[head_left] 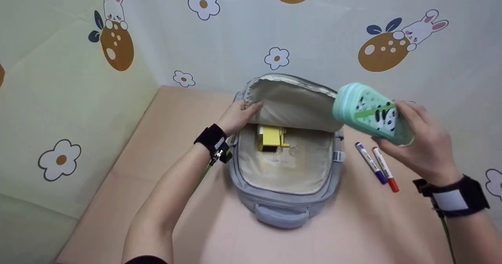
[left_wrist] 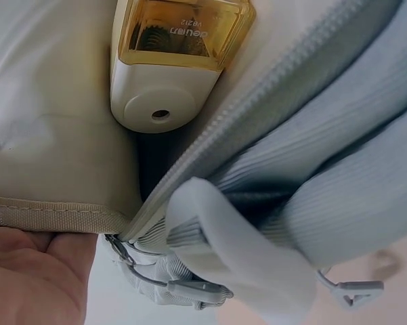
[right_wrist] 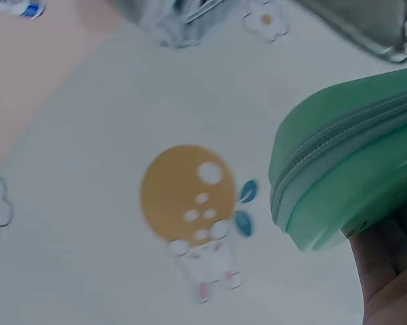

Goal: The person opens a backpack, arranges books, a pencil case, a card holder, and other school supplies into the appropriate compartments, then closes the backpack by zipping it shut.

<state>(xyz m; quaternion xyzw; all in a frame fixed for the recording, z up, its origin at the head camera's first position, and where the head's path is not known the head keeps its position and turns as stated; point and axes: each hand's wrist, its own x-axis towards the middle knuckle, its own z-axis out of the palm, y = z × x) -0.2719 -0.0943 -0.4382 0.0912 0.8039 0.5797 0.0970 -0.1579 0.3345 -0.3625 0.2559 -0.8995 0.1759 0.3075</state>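
A grey backpack lies on the table with its main compartment unzipped. My left hand holds up the edge of its front flap at the left side. Inside sits a yellow and white pencil sharpener with a crank; the left wrist view shows its pencil hole and see-through yellow shavings box. Up to the right of the bag, my right hand grips a mint green pencil case with panda pictures. The case's zipper looks closed in the right wrist view, where the hand is partly hidden below it.
Two markers, one with a blue cap and one with a red cap, lie on the table right of the backpack. A pale cloth printed with rabbits, oranges and flowers hangs behind and at the sides of the table.
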